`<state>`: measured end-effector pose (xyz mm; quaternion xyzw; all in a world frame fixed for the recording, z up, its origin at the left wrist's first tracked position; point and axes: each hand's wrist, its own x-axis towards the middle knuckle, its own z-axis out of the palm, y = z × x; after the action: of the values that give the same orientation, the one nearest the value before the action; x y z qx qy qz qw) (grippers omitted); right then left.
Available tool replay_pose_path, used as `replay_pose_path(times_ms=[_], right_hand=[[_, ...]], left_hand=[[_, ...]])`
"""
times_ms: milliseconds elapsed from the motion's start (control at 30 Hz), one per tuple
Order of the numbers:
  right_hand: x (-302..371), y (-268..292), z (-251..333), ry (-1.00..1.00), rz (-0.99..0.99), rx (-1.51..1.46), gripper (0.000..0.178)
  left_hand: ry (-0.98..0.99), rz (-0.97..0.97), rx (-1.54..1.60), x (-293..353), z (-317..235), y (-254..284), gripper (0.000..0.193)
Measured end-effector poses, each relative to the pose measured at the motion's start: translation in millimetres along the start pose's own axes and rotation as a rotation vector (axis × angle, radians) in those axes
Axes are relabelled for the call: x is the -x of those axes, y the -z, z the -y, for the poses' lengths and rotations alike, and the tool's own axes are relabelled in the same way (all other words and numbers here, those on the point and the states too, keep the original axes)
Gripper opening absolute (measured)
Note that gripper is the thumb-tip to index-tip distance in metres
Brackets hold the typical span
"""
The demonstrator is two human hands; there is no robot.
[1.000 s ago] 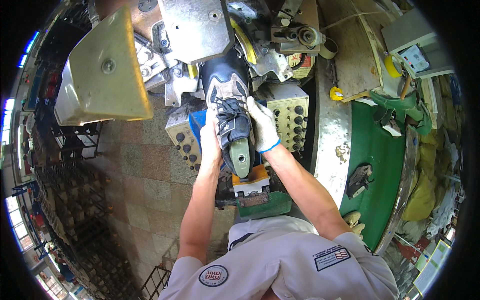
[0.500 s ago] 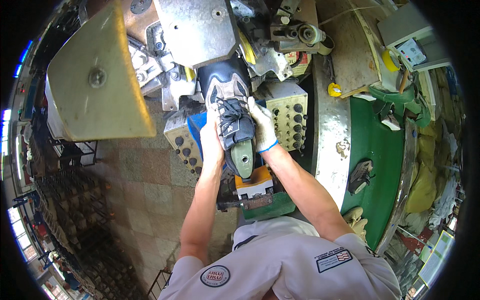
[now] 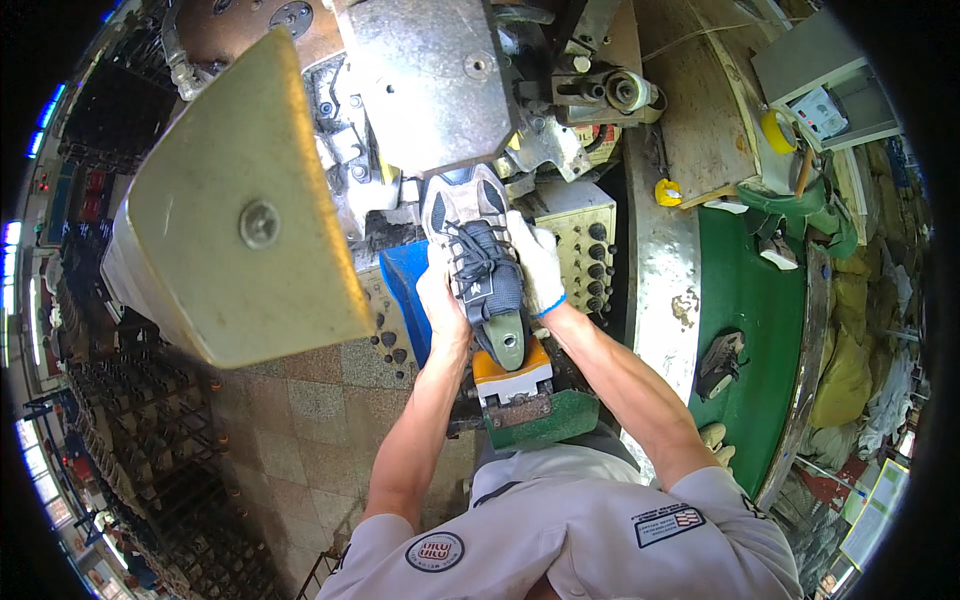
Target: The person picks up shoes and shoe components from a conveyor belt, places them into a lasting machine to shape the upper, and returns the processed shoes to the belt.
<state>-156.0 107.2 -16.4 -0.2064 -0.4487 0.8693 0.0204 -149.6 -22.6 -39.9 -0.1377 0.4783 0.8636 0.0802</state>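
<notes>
Two hands: both clasp one grey-and-navy laced shoe upper (image 3: 478,258) from either side, toe pointing into the machine.
Left hand (image 3: 440,298): bare, fingers pressed together along the shoe's left flank.
Right hand (image 3: 535,262): in a white glove with a blue cuff, fingers pressed together against the shoe's right flank.
Shoe position: sits on a last whose olive heel end (image 3: 505,340) shows, just above an orange block (image 3: 512,367) and a green base (image 3: 540,422).
Machine: a scuffed steel cover plate (image 3: 430,80) hangs over the toe; a cream control box with rows of black knobs (image 3: 585,250) stands just right of the gloved hand.
Guard: a large tan panel with one central bolt (image 3: 235,215) fills the upper left.
Conveyor: a green curved belt (image 3: 745,300) on the right carries a dark shoe (image 3: 720,362); a yellow tape roll (image 3: 778,130) lies near it.
Floor: mottled stone tiles (image 3: 320,420) below, with dark wire racks (image 3: 140,450) at the left rim.
</notes>
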Motion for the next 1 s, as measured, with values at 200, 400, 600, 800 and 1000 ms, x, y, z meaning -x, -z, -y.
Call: replay_pose_path(times_ms=[200, 400, 600, 800, 1000], right_hand=[[2.3, 7.9, -1.9, 0.021, -0.007, 0.099, 0.036], [26.4, 33.5, 2.0, 0.253, -0.131, 0.354, 0.049], [122.6, 166.8, 26.9, 0.090, -0.084, -0.160, 0.059], [175.0, 185.9, 34.1, -0.001, -0.329, 0.104, 0.053], [151.0, 185.7, 37.5, -0.089, -0.079, -0.183, 0.052]], left_hand=[[-0.010, 0.063, 0.039, 1.3, -1.3, 1.5, 0.046], [0.053, -0.003, -0.271, 23.8, 3.4, 38.2, 0.063], [-0.018, 0.212, -1.326, 139.5, 86.6, 157.1, 0.102], [-0.397, 0.220, -1.641, 138.0, 137.4, 197.3, 0.091], [-0.017, 0.274, -1.479, 128.2, 95.0, 178.5, 0.077]])
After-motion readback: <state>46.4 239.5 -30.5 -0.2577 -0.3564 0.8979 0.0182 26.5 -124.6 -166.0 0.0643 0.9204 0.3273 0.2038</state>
